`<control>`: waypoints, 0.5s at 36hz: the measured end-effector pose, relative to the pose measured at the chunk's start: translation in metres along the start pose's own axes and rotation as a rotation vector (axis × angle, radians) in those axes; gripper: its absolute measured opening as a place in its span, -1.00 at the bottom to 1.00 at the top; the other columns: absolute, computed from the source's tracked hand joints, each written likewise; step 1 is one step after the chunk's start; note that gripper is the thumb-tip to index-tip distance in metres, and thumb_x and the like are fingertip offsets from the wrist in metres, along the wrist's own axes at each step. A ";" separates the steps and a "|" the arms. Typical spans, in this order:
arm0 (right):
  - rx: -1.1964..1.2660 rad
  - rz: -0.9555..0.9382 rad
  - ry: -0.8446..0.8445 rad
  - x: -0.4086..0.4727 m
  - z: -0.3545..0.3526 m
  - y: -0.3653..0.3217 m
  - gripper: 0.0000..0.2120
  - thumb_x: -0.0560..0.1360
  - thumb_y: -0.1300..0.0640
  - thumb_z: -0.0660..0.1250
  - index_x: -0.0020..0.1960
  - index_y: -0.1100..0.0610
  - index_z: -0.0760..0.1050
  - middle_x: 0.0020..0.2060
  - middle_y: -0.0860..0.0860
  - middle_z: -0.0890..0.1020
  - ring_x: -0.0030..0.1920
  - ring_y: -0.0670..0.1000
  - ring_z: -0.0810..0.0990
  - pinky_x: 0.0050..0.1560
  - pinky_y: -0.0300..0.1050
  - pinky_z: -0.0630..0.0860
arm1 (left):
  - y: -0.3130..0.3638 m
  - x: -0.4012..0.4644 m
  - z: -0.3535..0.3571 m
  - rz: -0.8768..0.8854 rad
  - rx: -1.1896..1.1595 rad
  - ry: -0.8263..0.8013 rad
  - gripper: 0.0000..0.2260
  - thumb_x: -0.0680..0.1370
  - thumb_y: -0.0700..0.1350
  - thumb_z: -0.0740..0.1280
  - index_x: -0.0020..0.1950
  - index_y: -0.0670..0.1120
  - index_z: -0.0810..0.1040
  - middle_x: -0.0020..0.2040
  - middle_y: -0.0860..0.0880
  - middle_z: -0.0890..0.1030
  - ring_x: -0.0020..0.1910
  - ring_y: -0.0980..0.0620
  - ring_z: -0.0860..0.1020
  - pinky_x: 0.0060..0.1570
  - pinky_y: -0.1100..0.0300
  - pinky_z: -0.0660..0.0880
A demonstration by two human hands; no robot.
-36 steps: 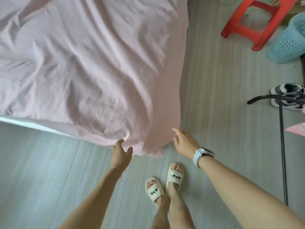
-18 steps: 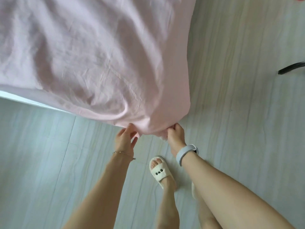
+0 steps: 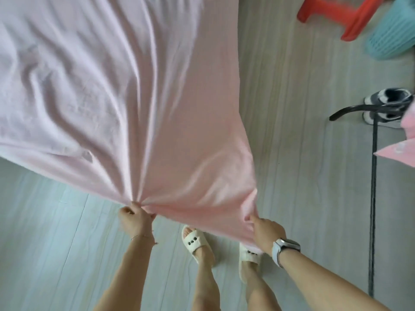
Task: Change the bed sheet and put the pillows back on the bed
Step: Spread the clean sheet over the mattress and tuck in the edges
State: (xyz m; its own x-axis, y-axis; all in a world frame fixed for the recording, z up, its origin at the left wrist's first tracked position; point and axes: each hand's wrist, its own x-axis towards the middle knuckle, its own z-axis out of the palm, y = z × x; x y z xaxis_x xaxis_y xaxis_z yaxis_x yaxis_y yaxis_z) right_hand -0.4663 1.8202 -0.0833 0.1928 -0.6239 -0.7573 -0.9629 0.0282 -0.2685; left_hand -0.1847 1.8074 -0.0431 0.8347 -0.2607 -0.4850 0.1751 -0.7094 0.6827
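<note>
1. Pink bed sheet (image 3: 125, 97) — spread over the upper left, its near corner drawn taut above the floor (image 3: 292, 153).
2. Left hand (image 3: 134, 218) — fingers curled, gripping a gathered bunch of the sheet's edge.
3. Right hand (image 3: 266, 230), with wristwatch (image 3: 284, 246), pinches the sheet's corner.
4. Red stool (image 3: 341, 16) and teal basket (image 3: 395, 34) stand at upper right.
</note>
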 end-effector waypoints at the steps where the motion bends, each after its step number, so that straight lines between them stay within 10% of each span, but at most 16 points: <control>1: 0.006 0.035 -0.050 -0.004 0.000 0.007 -0.47 0.55 0.23 0.06 0.45 -0.12 0.12 0.20 0.05 0.51 0.16 0.12 0.52 0.07 -0.06 0.40 | -0.002 -0.001 -0.004 0.022 0.083 0.039 -0.75 0.60 -0.18 0.08 -0.29 -0.15 0.24 -0.43 -0.15 0.36 -0.41 -0.11 0.52 -0.33 0.08 0.59; 12: 0.213 0.021 0.001 -0.001 -0.033 0.013 -0.58 0.62 0.12 0.02 0.46 0.11 0.17 0.35 0.13 0.37 0.34 0.15 0.35 0.29 0.00 0.33 | 0.017 -0.026 0.003 -0.026 0.225 -0.153 -0.62 0.58 -0.08 0.22 0.35 -0.21 0.31 0.24 -0.30 0.47 0.15 -0.19 0.48 0.23 -0.09 0.41; 18: 0.261 -0.016 0.023 0.009 -0.039 0.000 -0.60 0.62 0.13 0.03 0.44 0.13 0.22 0.33 0.15 0.40 0.31 0.15 0.41 0.24 -0.04 0.38 | 0.025 -0.016 0.013 0.048 0.231 -0.227 -0.55 0.59 -0.10 0.24 0.43 -0.18 0.21 0.33 -0.23 0.40 0.02 -0.10 0.48 0.05 0.04 0.43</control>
State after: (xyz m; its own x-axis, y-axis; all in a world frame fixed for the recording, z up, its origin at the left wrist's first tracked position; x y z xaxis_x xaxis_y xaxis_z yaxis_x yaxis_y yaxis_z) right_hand -0.4717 1.7846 -0.0666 0.2004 -0.6437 -0.7386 -0.8778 0.2167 -0.4271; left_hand -0.2009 1.7853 -0.0253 0.6968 -0.4183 -0.5827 -0.0065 -0.8160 0.5780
